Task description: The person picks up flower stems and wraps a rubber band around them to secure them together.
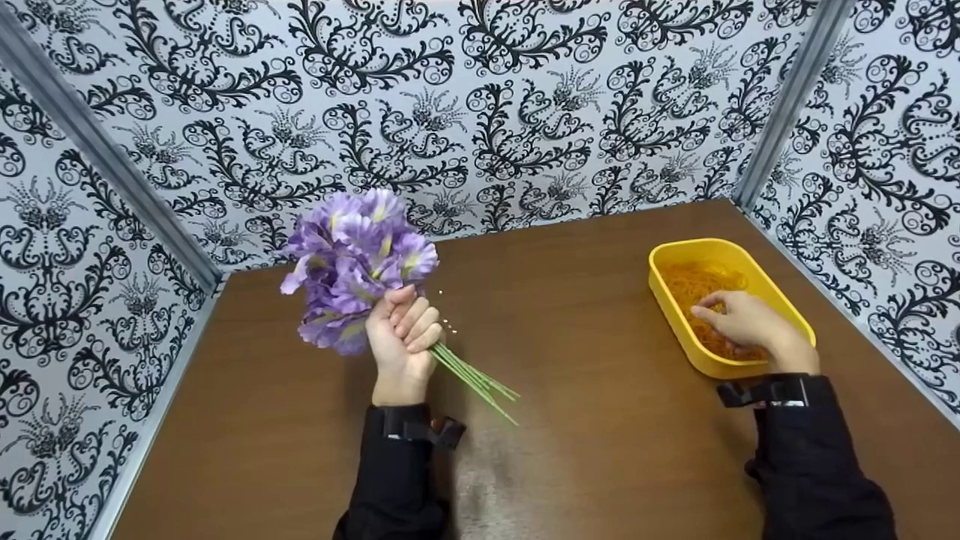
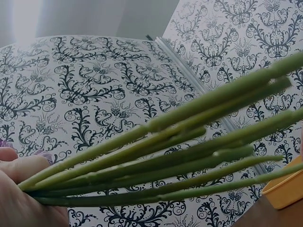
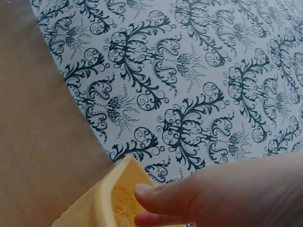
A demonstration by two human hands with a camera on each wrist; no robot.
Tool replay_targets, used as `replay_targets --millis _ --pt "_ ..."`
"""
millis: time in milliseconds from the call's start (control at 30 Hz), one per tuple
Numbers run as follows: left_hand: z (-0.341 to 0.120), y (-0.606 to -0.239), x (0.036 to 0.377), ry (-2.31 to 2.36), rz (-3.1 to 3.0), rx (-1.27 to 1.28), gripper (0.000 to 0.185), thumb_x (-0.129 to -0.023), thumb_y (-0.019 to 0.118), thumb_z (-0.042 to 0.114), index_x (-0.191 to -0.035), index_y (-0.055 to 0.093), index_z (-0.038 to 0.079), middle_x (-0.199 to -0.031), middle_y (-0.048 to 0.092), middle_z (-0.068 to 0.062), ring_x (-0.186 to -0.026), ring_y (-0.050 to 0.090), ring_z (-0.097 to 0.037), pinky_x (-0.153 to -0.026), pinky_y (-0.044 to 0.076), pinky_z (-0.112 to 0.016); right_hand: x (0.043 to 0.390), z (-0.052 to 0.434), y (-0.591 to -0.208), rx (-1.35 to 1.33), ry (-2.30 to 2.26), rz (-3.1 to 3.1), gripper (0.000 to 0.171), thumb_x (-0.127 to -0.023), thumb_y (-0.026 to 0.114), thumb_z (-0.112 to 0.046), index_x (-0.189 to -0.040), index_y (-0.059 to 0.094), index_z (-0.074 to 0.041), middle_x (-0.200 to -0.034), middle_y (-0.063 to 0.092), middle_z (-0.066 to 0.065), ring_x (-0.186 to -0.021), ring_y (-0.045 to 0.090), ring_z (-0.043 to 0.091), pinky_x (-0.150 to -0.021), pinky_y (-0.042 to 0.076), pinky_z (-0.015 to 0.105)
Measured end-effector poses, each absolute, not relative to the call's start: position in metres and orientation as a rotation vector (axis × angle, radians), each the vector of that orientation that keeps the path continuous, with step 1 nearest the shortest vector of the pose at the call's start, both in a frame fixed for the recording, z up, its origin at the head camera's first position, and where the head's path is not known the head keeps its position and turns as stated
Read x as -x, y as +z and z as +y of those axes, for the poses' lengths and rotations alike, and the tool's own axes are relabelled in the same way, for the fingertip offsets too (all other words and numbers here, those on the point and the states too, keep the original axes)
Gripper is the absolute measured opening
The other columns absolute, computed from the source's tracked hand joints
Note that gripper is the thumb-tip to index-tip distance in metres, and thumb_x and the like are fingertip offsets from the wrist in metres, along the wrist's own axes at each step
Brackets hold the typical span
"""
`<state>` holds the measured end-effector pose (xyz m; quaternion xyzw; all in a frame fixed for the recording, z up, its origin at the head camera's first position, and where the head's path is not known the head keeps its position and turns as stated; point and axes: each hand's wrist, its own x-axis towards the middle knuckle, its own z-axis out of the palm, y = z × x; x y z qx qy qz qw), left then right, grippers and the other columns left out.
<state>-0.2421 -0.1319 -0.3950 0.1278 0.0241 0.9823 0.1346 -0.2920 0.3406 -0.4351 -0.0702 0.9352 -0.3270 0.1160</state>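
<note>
A bunch of purple artificial flowers is gripped by my left hand, the fingers wrapped round the stems just below the blooms. The green stems fan out past the hand toward the lower right in the head view. My right hand reaches over the near right side of a yellow tub. Inside lies a tangle of thin orange strands that look like rubber bands. In the right wrist view the thumb and a finger lie slightly apart above the strands. The other fingertips are hidden.
The brown wooden table has patterned black-and-white panels at its back and sides. A metal corner post rises behind the tub. Small bright specks show beside the left hand.
</note>
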Motion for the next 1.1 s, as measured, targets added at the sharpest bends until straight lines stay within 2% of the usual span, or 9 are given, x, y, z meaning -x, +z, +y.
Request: replay_targets --millis 233,433,633,933,1100 --pt "-0.132 -0.395 0.243 2.851 0.076 -0.347 0.043 -0.087 0.05 0.004 -0.057 0.023 0.02 -0.046 0.021 0.009 -0.043 0.009 -0.002 -0.035 0.013 -0.014 0.298 0.341 -0.448 0.139 -0.969 2.696 0.041 -0.104 0.058 -0.024 -0.127 0.056 0.01 -0.066 0.056 0.004 -0.051 0.051 0.014 -0.046 0.045 0.026" --pt "-0.132 -0.396 0.244 2.847 0.052 -0.356 0.043 -0.087 0.05 0.003 -0.057 0.023 0.019 -0.047 0.02 0.008 -0.042 0.01 -0.002 -0.035 0.014 -0.014 0.303 0.342 -0.459 0.188 -0.837 2.807 0.03 -0.1 0.062 -0.024 -0.11 0.066 0.004 -0.072 0.06 0.003 -0.056 0.056 0.015 -0.052 0.047 0.03" --pt "-0.133 -0.398 0.245 2.847 0.045 -0.362 0.044 -0.087 0.05 0.004 -0.058 0.021 0.02 -0.047 0.019 0.009 -0.042 0.01 -0.002 -0.035 0.014 -0.014 0.303 0.342 -0.457 0.138 -0.893 2.788 0.024 -0.102 0.058 -0.022 -0.102 0.066 0.001 -0.068 0.061 0.003 -0.054 0.058 0.018 -0.051 0.049 0.031" --pt "-0.134 -0.398 0.245 2.862 0.066 -0.345 0.044 -0.087 0.05 0.005 -0.059 0.02 0.021 -0.046 0.021 0.009 -0.042 0.009 -0.002 -0.035 0.013 -0.014 0.298 0.337 -0.439 0.124 -0.89 2.909 0.032 -0.106 0.053 -0.025 -0.112 0.064 0.004 -0.072 0.064 0.006 -0.055 0.06 0.018 -0.051 0.052 0.033" --pt "-0.134 -0.398 0.245 2.868 0.067 -0.344 0.044 -0.087 0.05 0.004 -0.059 0.02 0.021 -0.046 0.022 0.009 -0.042 0.009 -0.002 -0.035 0.012 -0.014 0.292 0.333 -0.428 0.105 -0.977 2.949 0.035 -0.107 0.052 -0.026 -0.116 0.061 0.006 -0.083 0.066 0.016 -0.059 0.065 0.023 -0.049 0.055 0.033"
